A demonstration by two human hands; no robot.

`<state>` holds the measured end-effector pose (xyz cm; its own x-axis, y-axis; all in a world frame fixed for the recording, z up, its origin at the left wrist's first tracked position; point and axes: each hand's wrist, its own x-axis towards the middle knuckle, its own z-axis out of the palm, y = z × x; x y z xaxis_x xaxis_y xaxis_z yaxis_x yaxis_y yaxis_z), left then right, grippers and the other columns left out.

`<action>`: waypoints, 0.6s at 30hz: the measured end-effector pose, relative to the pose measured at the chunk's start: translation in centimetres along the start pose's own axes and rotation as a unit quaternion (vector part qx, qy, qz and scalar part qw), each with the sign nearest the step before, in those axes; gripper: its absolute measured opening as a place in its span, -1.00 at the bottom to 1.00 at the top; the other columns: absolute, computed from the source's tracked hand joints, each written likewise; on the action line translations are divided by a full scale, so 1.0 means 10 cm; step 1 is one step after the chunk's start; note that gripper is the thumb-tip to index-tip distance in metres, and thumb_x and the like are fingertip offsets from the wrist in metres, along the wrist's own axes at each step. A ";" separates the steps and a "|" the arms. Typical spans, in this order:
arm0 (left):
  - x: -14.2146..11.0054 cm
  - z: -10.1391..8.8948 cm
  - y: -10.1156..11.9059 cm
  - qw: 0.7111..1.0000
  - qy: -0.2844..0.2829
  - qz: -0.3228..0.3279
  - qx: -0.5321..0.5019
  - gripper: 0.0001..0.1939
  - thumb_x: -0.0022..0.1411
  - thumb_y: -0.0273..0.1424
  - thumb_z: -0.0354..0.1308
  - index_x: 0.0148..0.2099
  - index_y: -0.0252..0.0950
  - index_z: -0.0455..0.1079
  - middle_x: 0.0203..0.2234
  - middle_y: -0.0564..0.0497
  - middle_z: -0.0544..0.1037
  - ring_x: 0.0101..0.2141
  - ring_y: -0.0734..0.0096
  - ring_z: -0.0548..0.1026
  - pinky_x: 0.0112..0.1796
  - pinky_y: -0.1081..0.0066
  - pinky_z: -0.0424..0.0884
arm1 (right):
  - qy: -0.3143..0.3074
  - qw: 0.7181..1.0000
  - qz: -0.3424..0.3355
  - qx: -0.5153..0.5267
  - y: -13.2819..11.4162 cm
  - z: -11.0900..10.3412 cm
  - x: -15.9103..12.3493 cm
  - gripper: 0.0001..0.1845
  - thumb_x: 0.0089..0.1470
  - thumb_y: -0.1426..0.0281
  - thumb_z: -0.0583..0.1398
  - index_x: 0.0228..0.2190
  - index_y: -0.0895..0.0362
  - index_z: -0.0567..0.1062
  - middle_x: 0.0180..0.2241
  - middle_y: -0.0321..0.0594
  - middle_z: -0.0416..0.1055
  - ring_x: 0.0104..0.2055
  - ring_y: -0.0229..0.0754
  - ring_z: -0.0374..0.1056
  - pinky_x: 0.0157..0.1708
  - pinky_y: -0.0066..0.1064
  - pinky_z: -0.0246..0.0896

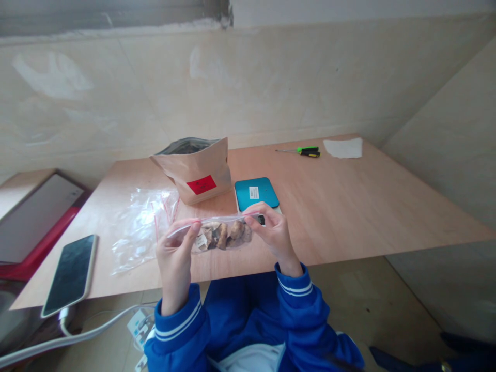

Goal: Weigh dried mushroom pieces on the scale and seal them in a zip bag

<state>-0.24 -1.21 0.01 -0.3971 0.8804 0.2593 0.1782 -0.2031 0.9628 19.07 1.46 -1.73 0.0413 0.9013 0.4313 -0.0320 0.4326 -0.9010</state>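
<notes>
Between my two hands I hold a clear zip bag (222,236) by its top edge, over the near part of the table. Brown, lumpy dried pieces that look like mushrooms lie inside, along with a small white label. My left hand (177,253) pinches the left end of the zip strip between thumb and fingers. At the other end, my right hand (273,232) grips the strip the same way. Just beyond my right hand sits a teal-topped kitchen scale (267,191), partly covered by my fingers. Behind the bag stands an open brown paper pouch (205,168) with a red label.
Several empty clear zip bags (134,227) lie left of the pouch. A phone (72,274) with a plugged-in white cable rests at the table's left front edge. Toward the back right are a green-and-black screwdriver (308,150) and a white cloth or paper (344,148). A wall closes off the back.
</notes>
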 end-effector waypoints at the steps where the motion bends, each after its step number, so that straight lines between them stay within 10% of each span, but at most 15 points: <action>1: 0.00 0.00 0.00 1.000 0.001 0.000 0.001 -0.80 0.09 -0.22 0.35 -0.32 -0.24 0.57 -0.43 0.03 0.62 -0.37 0.38 0.55 -0.35 0.43 0.44 | 0.003 1.000 0.000 0.005 0.00 0.00 0.00 -0.85 0.10 0.22 0.30 -0.38 0.04 0.54 -0.33 -0.26 0.54 -0.21 -0.18 0.44 -0.14 -0.31 0.35; 18: 0.00 0.01 -0.02 1.000 0.012 0.004 -0.014 -0.80 0.10 -0.21 0.35 -0.31 -0.24 0.57 -0.44 0.05 0.62 -0.39 0.42 0.53 -0.37 0.46 0.43 | 0.006 0.999 -0.022 0.024 0.03 0.00 -0.01 -0.89 0.18 0.30 0.25 -0.35 0.01 0.59 -0.28 -0.27 0.56 -0.15 -0.19 0.45 -0.07 -0.29 0.36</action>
<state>-0.23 -1.13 -0.19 -0.4180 0.8676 0.2694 0.1573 -0.2229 0.9621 19.09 1.52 -2.00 0.0564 0.8813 0.4691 -0.0774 0.4723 -0.8780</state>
